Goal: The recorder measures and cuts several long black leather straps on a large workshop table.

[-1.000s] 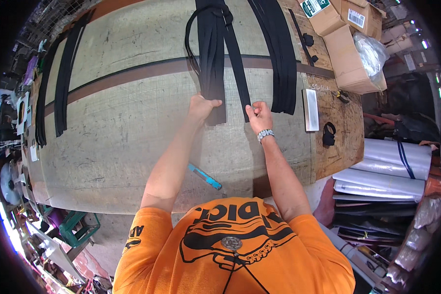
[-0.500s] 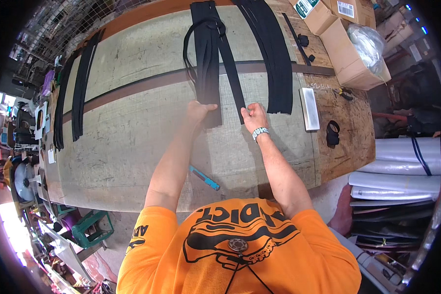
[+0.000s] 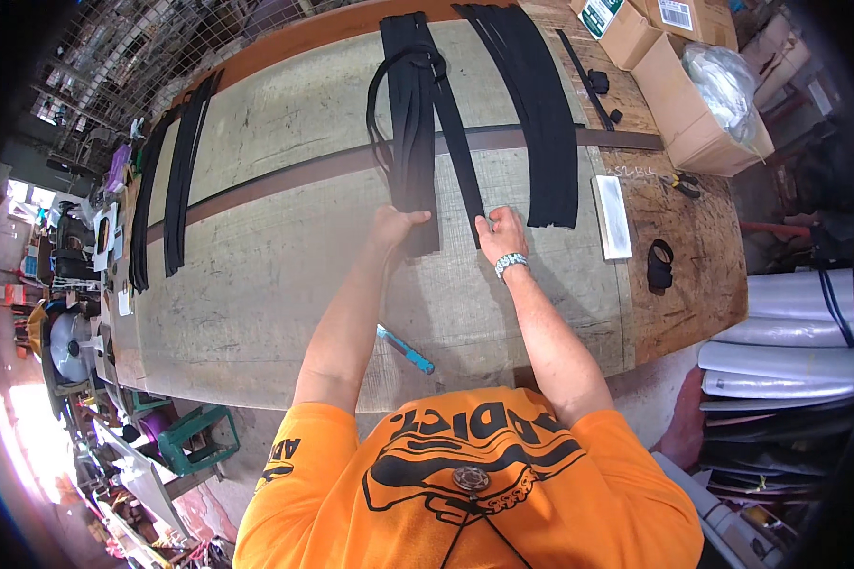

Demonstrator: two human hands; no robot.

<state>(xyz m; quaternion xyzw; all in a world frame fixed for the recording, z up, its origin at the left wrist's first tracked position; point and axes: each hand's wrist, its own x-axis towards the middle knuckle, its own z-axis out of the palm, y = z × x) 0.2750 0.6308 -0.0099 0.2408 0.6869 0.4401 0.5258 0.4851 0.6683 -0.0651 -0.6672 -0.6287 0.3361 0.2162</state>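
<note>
A bundle of long black fabric strips lies lengthwise on the table in front of me. My left hand is closed at the bundle's left edge near its close end, thumb laid across the top; its other fingers are mostly hidden. To the right, a single black strip slants away from the bundle, and my right hand pinches its near end. Farther up, a black loop curves out over the bundle's left side. A wider group of black strips lies to the right of my right hand.
More black strips lie at the left. A teal-handled tool rests between my forearms. On the right are a pale metal block, a black strap roll, pliers and an open cardboard box. A brown band crosses the table.
The whole view has shifted slightly, so the scene sits a little lower and farther right. Both hands keep their places on the strips.
</note>
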